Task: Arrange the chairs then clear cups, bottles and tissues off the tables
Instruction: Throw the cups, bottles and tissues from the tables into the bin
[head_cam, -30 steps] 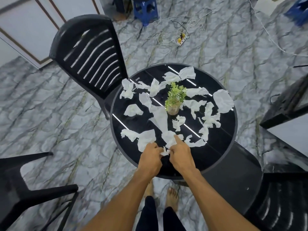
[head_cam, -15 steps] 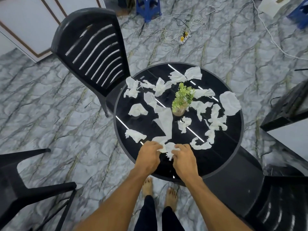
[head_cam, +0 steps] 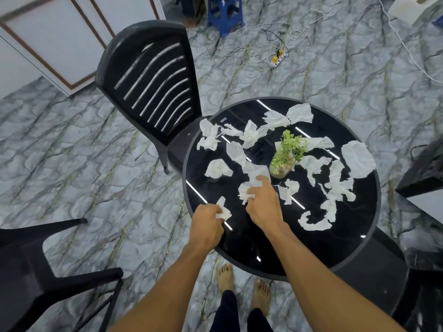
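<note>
Broadly, the round black tabletop [head_cam: 335, 238] carries scattered tissues [head_cam: 357, 160] around a small potted plant [head_cam: 286, 155]. They look feather-light, limp and easily torn, so bunching by the crumpled middle suits best. Left hand [head_cam: 207, 222] is clenched on a wad [head_cam: 223, 212]; right hand [head_cam: 262, 203] pinches another tissue [head_cam: 247, 191], forefinger extended.

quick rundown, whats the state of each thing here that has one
left hand: closed on a small crumpled white tissue
right hand: gathering a bunch of white tissue, forefinger stretched out
loose white tissues: crumpled, scattered over the tabletop
round black glossy table: uncleared
small green potted plant: upright at the table's middle
black slatted plastic chair: upright, seat tucked under the table
blue plastic stool: upright on the floor
</note>
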Demonstrator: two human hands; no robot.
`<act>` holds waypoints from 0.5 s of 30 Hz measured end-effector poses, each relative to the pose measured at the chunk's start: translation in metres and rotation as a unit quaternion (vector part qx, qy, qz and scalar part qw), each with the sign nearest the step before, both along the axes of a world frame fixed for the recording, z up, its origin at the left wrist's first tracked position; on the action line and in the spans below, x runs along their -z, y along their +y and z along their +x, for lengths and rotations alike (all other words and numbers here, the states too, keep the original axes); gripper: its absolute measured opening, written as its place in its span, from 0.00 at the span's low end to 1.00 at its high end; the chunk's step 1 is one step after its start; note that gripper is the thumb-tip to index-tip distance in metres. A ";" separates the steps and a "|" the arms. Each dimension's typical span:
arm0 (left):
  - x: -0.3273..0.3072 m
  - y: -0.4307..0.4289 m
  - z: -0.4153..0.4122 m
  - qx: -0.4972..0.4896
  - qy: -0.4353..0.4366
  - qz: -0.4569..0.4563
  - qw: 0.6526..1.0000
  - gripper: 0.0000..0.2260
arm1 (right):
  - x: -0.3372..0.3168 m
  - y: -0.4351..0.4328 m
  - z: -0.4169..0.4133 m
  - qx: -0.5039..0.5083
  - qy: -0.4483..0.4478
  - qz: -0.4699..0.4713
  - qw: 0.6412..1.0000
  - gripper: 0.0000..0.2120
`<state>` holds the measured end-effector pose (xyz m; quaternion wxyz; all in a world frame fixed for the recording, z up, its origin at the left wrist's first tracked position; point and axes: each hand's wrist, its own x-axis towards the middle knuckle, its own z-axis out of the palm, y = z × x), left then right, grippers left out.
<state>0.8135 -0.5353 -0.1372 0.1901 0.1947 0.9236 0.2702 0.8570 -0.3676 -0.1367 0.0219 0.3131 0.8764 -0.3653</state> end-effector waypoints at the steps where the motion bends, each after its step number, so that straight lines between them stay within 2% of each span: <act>1: -0.005 0.001 -0.002 -0.012 0.004 0.023 1.000 0.09 | 0.002 0.004 -0.006 -0.011 -0.032 0.012 0.999 0.19; 3: -0.016 0.005 -0.015 -0.042 0.021 0.067 0.997 0.11 | 0.006 0.007 -0.015 -0.035 -0.082 0.046 0.995 0.12; 6: -0.020 0.021 -0.054 -0.057 0.047 0.071 0.995 0.20 | 0.015 0.002 -0.018 -0.038 -0.098 0.071 0.992 0.12; 11: -0.009 0.049 -0.106 0.050 0.050 0.026 0.997 0.10 | 0.017 -0.014 0.002 -0.061 -0.063 0.169 0.982 0.20; 13: 0.005 0.048 -0.112 0.088 0.025 -0.013 0.996 0.11 | 0.017 -0.015 0.007 -0.060 -0.069 0.193 0.977 0.14; 15: 0.011 0.048 -0.111 0.119 0.023 -0.047 0.992 0.10 | 0.022 -0.015 0.009 -0.058 -0.060 0.168 0.982 0.09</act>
